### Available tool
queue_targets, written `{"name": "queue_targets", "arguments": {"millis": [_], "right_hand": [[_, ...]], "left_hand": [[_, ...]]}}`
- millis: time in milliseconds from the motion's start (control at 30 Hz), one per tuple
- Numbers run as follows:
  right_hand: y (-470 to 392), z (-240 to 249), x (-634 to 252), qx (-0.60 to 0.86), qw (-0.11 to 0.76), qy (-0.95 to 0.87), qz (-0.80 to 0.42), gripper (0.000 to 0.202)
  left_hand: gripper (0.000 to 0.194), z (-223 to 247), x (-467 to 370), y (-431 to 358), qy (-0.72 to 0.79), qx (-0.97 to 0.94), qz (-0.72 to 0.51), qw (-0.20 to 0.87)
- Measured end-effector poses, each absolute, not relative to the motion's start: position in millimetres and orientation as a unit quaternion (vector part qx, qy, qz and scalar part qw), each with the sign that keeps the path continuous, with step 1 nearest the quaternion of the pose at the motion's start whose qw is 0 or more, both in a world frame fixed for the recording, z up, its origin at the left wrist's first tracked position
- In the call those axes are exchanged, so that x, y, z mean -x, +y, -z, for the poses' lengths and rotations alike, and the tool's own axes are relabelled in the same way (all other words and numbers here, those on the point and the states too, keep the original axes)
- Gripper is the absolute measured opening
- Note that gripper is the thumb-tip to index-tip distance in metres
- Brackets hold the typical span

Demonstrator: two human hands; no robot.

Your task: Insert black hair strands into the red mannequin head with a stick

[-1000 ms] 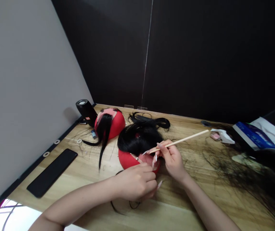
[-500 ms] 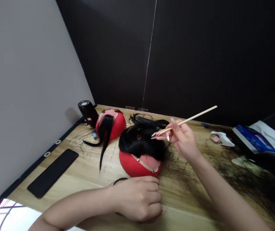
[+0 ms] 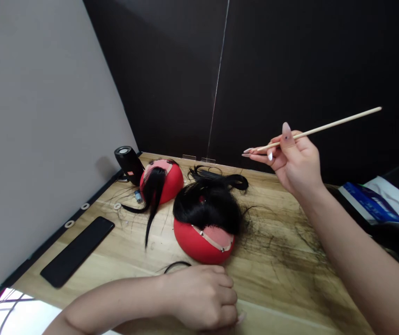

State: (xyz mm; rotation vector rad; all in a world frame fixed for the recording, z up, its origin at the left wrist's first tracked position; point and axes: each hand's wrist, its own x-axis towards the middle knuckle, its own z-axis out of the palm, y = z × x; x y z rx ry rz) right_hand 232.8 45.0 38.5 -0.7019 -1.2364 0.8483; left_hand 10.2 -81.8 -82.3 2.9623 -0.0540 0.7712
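A thin pale wooden stick is held in my right hand, raised above the table at the right and pointing up to the right. My left hand is curled near the table's front edge, with dark strands by its wrist; what its fingers hold, if anything, is hidden. Just beyond it sits a red dome with a pink patch, and black hair lies over its far side. Farther back at the left, a second red dome carries a long black lock.
A black speaker stands at the back left, near a small blue spool. A black phone lies at the left. Loose hair is scattered at the right, before a blue and white packet. Dark panel behind.
My right hand has moved up and to the right with the stick, away from the black hair. My left hand has shifted slightly down, leaving a gap to the near dome.
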Motion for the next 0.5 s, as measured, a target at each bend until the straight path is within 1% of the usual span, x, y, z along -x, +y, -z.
{"name": "queue_targets", "arguments": {"millis": [133, 200, 267, 367, 500], "right_hand": [[67, -45, -245, 0.320, 0.692, -0.538, -0.359, 0.033], [82, -41, -253, 0.326, 0.694, -0.537, -0.350, 0.032], [100, -29, -261, 0.334, 0.701, -0.531, -0.340, 0.031], [124, 5, -272, 0.374, 0.694, -0.507, -0.349, 0.033], [139, 68, -288, 0.473, 0.648, -0.476, -0.360, 0.036]], "left_hand": [[0.029, 96, -13, -82, -0.036, -0.969, -0.210, 0.122], [0.028, 106, -14, -80, -0.046, -0.962, -0.192, 0.190], [0.028, 112, -15, -77, -0.053, -0.944, -0.167, 0.280], [0.029, 112, -13, -71, -0.056, -0.913, -0.130, 0.383], [0.033, 96, -8, -66, -0.064, -0.880, -0.143, 0.448]]}}
